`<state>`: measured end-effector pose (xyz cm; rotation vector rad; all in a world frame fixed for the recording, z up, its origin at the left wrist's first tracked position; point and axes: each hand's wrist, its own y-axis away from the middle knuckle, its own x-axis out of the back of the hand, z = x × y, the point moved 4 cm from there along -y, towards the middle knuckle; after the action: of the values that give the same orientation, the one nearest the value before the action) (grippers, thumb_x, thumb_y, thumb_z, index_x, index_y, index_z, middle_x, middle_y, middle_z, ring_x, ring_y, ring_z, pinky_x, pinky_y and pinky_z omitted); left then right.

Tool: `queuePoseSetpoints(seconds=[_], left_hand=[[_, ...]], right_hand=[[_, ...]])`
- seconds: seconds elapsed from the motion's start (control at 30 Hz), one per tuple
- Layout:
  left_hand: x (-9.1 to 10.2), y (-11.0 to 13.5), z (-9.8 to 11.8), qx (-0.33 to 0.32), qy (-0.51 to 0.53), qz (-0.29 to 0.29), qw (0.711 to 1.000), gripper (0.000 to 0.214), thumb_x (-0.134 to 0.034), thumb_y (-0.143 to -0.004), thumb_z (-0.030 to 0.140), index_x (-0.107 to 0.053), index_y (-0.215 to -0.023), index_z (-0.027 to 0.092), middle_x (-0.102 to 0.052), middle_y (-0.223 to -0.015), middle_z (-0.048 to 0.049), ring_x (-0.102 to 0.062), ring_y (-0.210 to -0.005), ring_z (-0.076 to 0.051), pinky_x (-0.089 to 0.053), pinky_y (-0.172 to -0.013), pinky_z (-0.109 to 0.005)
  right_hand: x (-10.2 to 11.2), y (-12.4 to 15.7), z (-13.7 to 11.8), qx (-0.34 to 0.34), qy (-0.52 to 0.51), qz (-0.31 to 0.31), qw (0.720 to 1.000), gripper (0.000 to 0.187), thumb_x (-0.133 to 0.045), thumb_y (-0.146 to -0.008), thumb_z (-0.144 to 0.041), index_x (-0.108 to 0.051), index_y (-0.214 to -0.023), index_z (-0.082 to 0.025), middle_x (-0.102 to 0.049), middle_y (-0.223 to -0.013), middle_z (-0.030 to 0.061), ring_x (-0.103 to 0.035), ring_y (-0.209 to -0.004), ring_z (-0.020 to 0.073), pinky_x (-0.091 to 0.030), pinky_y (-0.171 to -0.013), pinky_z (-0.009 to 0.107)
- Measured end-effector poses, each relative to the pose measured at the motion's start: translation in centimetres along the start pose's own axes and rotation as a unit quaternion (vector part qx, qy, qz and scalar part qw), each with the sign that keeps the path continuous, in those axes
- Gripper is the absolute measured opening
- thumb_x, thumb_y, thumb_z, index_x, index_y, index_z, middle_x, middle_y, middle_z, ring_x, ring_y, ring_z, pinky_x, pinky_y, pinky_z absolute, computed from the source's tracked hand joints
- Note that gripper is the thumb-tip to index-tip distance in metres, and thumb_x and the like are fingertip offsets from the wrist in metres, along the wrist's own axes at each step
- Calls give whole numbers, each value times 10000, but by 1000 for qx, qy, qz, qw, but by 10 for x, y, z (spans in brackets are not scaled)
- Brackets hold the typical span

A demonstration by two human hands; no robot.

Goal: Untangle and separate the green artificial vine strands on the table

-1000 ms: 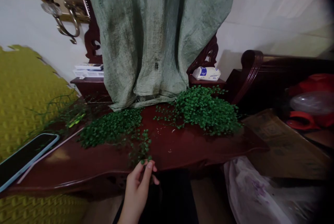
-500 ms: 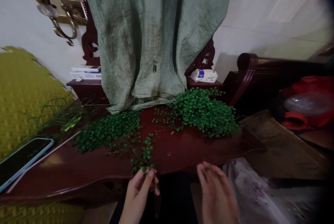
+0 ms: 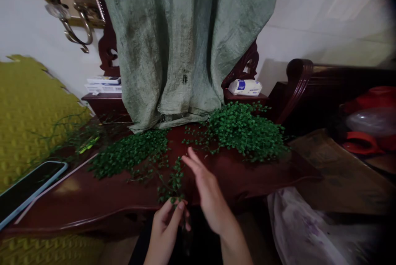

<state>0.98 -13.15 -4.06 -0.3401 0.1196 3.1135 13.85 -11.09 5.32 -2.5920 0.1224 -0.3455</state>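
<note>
My left hand [image 3: 167, 226] is at the near edge of a dark red wooden table [image 3: 102, 203], its fingertips pinched on the end of a small green leafy sprig [image 3: 173, 178] that lies on the table. My right hand [image 3: 207, 193] hovers just right of the sprig, fingers stretched out and apart, holding nothing. Two heaps of the same small-leaved green sprigs lie further back: a flatter left heap [image 3: 130, 153] and a bigger right heap [image 3: 244, 131].
A pale green cloth [image 3: 185, 42] hangs down onto the table's back. A phone [image 3: 27, 188] lies at the left edge on a yellow mat [image 3: 27, 112]. A tissue pack [image 3: 244, 87] sits on a ledge behind. Right are a red container [image 3: 371, 120], cardboard [image 3: 337, 170] and a plastic bag [image 3: 303, 228].
My right hand came into view from the lower right and has moved up and left over the table, close to the sprig. My left hand stays pinched on the sprig's end.
</note>
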Motion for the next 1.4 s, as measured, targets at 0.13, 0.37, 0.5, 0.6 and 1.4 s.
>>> queuePoseSetpoints(seconds=[0.13, 0.37, 0.5, 0.6, 1.4], left_hand=[[1, 1, 4, 3, 3, -16, 1000, 373, -717, -744, 520, -619, -659, 170, -581, -574, 24, -574, -533, -124, -466, -526, -205], [0, 1, 2, 9, -11, 3, 1000, 375, -676, -784, 531, -662, -763, 156, -615, -631, 14, -566, -484, -106, -452, -513, -209], [2, 2, -2, 29, 1, 16, 999, 375, -699, -761, 528, -682, -773, 154, -635, -630, 7, -582, -513, -119, -464, -539, -213], [8, 3, -4, 81, 50, 49, 994, 373, -774, -680, 505, -718, -797, 155, -706, -736, -33, -658, -709, -174, -517, -694, -240], [-4, 12, -7, 152, 238, -82, 956, 347, -678, -741, 438, -765, -1010, 236, -597, -1328, -64, -380, -1354, -321, -272, -1151, -456]], right_hand=[[-21, -3, -2, -23, -39, -93, 995, 417, -323, -1019, -387, -459, -1402, -289, -359, -1522, 27, -312, -1411, 213, -249, -1160, 467], [3, -14, 15, -62, -148, 50, 986, 430, -333, -1003, -430, -663, -1158, -201, -569, -1349, 84, -490, -1281, 226, -347, -1100, 411], [11, 6, 23, -95, -128, 141, 977, 346, -391, -987, -360, -669, -900, -173, -689, -962, 75, -630, -944, 190, -487, -849, 313], [0, 30, 18, -85, -71, 76, 991, 287, -472, -945, -293, -573, -703, -179, -594, -688, 17, -571, -662, 140, -462, -618, 241], [-34, 76, 10, 128, 276, 179, 936, 348, -563, -778, -30, -657, -1029, -251, -538, -1095, 98, -558, -994, 247, -522, -793, 399]])
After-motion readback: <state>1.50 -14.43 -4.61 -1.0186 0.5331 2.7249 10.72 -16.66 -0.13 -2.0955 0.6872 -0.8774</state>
